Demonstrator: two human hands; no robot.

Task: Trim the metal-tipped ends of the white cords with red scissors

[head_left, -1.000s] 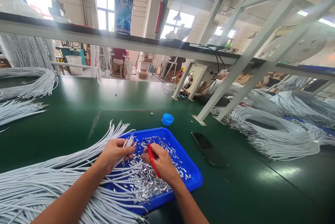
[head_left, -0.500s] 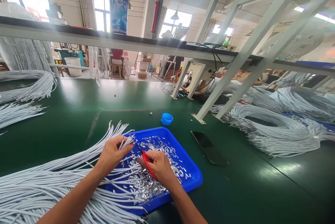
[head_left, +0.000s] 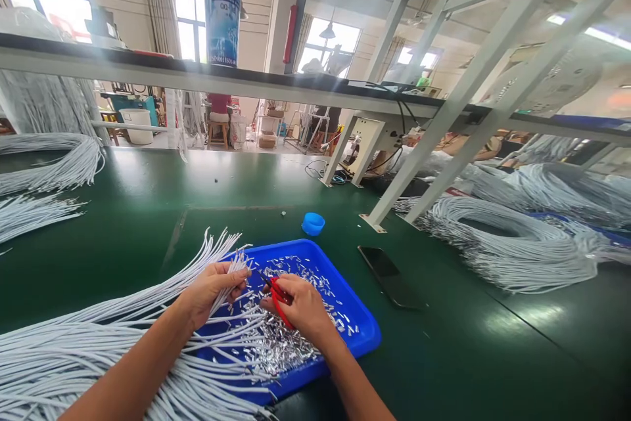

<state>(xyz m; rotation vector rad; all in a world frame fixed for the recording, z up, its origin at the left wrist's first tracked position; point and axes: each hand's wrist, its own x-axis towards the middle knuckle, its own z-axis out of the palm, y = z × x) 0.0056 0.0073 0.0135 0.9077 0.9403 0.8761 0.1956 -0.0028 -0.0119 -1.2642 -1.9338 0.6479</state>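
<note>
White cables (head_left: 54, 349) spread left of the left hand (head_left: 210, 289), which is closed around a bundle of cable ends (head_left: 240, 262). Beside it, red-handled cutters (head_left: 279, 306) are gripped in the right hand (head_left: 303, 306), above silvery bits (head_left: 280, 349) in a blue tray (head_left: 362, 335). Beyond that hand sits a blue cap (head_left: 313, 224); to its right, a phone (head_left: 389, 276) lies on the surface (head_left: 453, 355).

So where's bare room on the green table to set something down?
Two patches of green table: right, between phone and coiled wires; left, between far-left wire ends and the long wires. Crowded: blue tray, strewn with silvery clippings.
</note>
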